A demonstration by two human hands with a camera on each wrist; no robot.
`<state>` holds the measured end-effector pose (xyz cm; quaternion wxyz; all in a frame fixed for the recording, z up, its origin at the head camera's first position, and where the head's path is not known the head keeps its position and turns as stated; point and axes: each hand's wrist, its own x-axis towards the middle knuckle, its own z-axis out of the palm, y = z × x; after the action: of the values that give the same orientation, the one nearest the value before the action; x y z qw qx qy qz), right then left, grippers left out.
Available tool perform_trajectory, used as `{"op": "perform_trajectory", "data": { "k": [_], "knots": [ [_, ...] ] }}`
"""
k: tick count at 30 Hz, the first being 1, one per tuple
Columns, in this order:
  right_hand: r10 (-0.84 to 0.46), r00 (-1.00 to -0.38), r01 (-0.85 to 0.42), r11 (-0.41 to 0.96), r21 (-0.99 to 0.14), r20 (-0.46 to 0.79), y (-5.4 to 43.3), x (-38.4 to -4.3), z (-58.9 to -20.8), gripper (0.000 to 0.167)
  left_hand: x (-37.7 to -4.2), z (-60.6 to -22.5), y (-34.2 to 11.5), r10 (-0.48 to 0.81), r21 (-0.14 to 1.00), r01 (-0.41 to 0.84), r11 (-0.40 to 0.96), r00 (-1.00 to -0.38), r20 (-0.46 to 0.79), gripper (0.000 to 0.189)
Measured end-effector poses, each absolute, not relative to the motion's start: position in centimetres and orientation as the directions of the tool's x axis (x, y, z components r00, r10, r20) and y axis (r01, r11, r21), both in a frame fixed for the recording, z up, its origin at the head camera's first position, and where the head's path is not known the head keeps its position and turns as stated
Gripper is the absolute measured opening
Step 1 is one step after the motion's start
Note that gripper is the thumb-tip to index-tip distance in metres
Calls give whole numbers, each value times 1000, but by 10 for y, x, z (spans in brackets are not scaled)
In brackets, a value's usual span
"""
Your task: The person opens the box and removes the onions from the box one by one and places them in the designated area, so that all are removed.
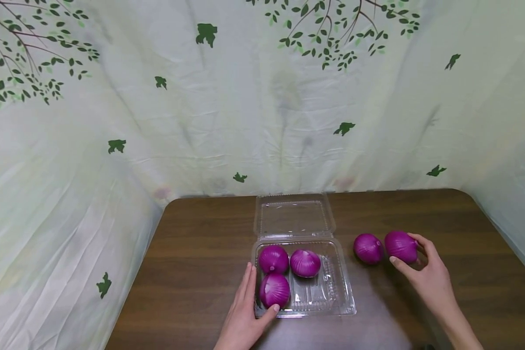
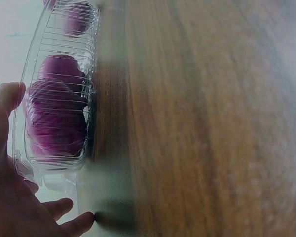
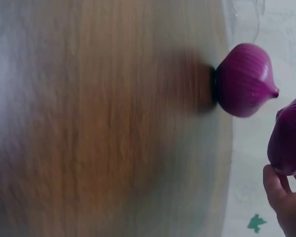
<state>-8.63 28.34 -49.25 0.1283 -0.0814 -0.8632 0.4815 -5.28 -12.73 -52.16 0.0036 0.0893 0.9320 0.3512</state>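
Observation:
A clear plastic clamshell container (image 1: 328, 299) lies on the table with its lid (image 1: 294, 216) folded back. Three purple-red onions sit inside: one back left (image 1: 273, 259), one front left (image 1: 274, 290), one back middle (image 1: 305, 263). At the container's front left corner, my left hand (image 1: 245, 311) rests with fingers straight along the side and thumb at the front rim. My right hand (image 1: 430, 274) holds another red onion (image 1: 401, 246) between thumb and fingers; the right wrist view shows this onion (image 3: 292, 138) raised above the tabletop. Just left of it, a loose onion (image 1: 368, 249) stands on the wood.
The brown wooden table (image 1: 192, 272) has rounded back corners. Behind it and along both sides hangs a pale curtain (image 1: 262, 121) printed with green leaves and branches. Bare wood shows left of the container and around the loose onion.

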Motion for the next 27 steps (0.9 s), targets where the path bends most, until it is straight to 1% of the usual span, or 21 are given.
{"op": "perform_trajectory", "data": {
  "k": [4, 8, 13, 22, 27],
  "knots": [
    [245, -960, 37, 593, -804, 137, 292, -91, -492, 76, -53, -522, -128, 170, 659, 168, 733, -983, 62, 98],
    [220, -966, 39, 645, -763, 137, 298, -95, -495, 75, -53, -522, -128, 171, 659, 170, 732, -983, 64, 98],
    [186, -977, 54, 688, -724, 103, 304, -102, -502, 76, -53, -522, -127, 173, 660, 170, 732, -983, 61, 99],
    [144, -990, 97, 687, -720, 4, 308, -107, -512, 82, -52, -522, -127, 170, 653, 158, 740, -984, 46, 99],
    [138, -990, 95, 685, -723, 0, 308, -109, -513, 83, -52, -522, -127, 162, 653, 144, 744, -986, 33, 99]
  ]
}}
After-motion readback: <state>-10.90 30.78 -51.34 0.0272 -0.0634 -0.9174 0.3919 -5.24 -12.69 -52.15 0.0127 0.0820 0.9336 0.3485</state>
